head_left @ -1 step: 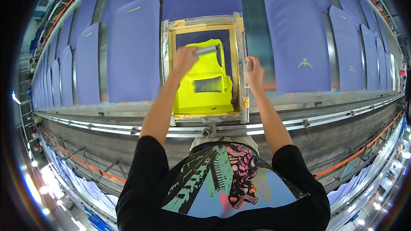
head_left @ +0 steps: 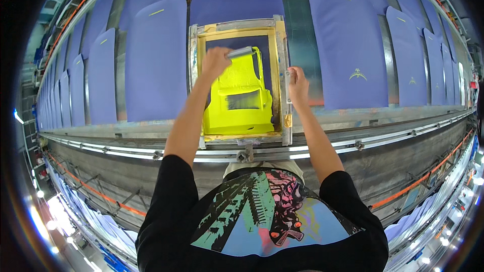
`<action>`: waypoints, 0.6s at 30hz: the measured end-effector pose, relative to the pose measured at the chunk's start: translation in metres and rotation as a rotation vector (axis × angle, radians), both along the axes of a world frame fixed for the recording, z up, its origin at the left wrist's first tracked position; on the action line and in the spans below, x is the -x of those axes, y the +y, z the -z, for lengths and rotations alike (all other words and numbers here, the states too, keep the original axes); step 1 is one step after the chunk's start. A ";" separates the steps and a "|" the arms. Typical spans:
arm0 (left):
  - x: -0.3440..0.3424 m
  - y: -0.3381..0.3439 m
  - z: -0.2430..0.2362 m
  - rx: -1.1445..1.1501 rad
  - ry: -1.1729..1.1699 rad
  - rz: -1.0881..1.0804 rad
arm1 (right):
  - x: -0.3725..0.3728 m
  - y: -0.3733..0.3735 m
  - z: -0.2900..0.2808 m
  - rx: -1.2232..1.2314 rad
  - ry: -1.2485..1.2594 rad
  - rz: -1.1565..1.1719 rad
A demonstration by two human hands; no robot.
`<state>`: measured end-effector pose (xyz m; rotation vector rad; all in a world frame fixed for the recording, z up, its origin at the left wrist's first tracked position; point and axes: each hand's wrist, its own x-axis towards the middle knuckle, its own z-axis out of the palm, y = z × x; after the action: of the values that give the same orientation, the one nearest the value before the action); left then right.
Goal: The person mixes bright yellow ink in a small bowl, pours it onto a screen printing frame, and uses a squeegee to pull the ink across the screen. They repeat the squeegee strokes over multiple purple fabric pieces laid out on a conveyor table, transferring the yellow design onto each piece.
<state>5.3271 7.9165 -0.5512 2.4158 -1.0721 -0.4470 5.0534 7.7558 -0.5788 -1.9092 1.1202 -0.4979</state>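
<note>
A screen printing frame (head_left: 194,60) with metal sides and tape along its inner edge lies in front of me. Bright yellow-green ink (head_left: 237,118) covers much of its mesh, with a dark patch (head_left: 243,102) showing through the ink. My left hand (head_left: 217,62) is closed round one end of a grey squeegee (head_left: 240,52), which rests across the far edge of the ink. At the frame's right side, my right hand (head_left: 298,83) curls its fingers round a light metal piece on the edge. The hand hides part of that piece.
Purple-blue cut panels (head_left: 156,65) lie along the long table on both sides, some with small yellow prints (head_left: 358,74). Another blue panel (head_left: 237,7) lies just beyond the frame. A metal rail (head_left: 327,150) runs along the table's near edge, between it and my body.
My left hand and the squeegee have shifted a little farther from me over the ink. The right hand keeps its hold on the frame's side.
</note>
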 end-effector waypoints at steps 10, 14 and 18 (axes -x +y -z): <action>0.115 0.056 0.012 0.084 -0.187 0.091 | 0.003 -0.008 0.016 0.065 -0.156 0.077; 0.154 0.103 0.009 0.261 -0.112 0.166 | 0.003 -0.001 0.003 0.092 -0.122 0.057; 0.158 0.129 -0.018 0.335 -0.111 0.165 | -0.015 0.003 -0.028 0.173 -0.138 0.029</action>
<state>5.1691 8.0457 -0.5328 2.0862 -1.2879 -0.1685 5.0688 7.7588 -0.5508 -1.9751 1.0447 -0.7516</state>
